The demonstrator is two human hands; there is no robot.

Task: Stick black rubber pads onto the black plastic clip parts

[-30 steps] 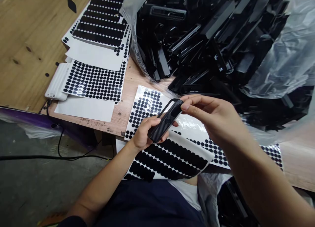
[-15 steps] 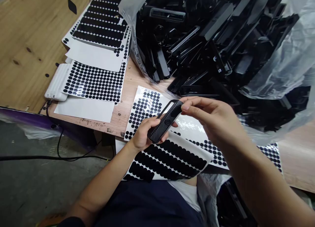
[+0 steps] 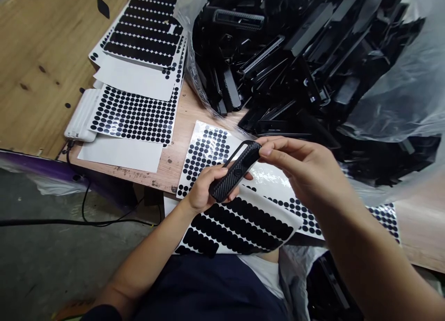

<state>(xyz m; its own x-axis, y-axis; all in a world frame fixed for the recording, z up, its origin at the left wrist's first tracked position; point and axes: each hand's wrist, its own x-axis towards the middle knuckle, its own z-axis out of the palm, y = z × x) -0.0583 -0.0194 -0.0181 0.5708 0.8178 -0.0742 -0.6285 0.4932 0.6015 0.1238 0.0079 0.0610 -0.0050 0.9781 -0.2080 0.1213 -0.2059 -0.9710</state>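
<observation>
My left hand (image 3: 205, 189) grips the lower end of a black carbon-pattern plastic part (image 3: 233, 172), long and narrow, held tilted above the table edge. My right hand (image 3: 304, 170) pinches the part's upper end between thumb and fingertips. Under both hands lies a white sheet of black round stickers (image 3: 208, 149), and a second sheet with larger black dots (image 3: 243, 223) curls over the table edge toward my lap.
A clear plastic bag (image 3: 399, 93) full of similar black parts (image 3: 295, 56) fills the upper right. More dot sticker sheets (image 3: 134, 114) and blank white sheets are stacked at the upper left, beside a white power bank (image 3: 80, 117) with a cable hanging down to the floor.
Almost nothing has moved; both hands keep holding the black part, with the right fingertips shifting very slightly at its upper end.
</observation>
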